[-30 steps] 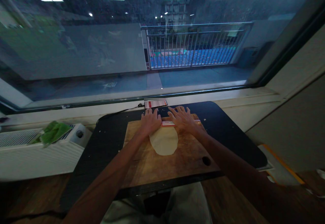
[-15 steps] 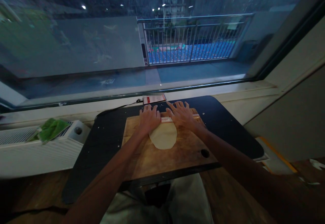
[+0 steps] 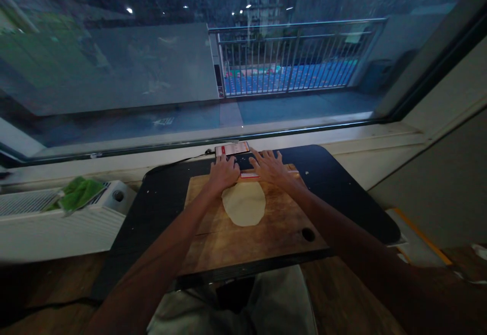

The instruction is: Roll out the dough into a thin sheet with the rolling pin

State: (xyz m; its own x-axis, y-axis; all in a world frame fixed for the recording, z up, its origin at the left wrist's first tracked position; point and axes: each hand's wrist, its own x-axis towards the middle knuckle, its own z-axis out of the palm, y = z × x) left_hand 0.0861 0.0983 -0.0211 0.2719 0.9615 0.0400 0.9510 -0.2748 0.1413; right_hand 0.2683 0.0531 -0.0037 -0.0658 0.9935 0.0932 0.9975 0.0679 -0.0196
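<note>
A thin, pale round sheet of dough (image 3: 244, 204) lies flat on a wooden board (image 3: 224, 249). Across the dough's far edge runs a rolling pin (image 3: 249, 175), white with a red marking between my hands; its right end shows past my right hand. My left hand (image 3: 224, 171) rests on the pin's left part, fingers stretched forward. On the right part lies my right hand (image 3: 269, 166), palm down with fingers spread. Both palms hide much of the pin, and neither hand is wrapped round it.
The board rests on a black table (image 3: 152, 208) with small crumbs. Beyond my hands, a phone (image 3: 232, 148) with a lit screen and a cable lies by the windowsill (image 3: 323, 139). At left, a green cloth (image 3: 81, 193) sits on a white radiator (image 3: 95, 228).
The rolling pin has moved slightly away from me and turned, its printed label giving way to a red stripe. More of the dough's far edge shows.
</note>
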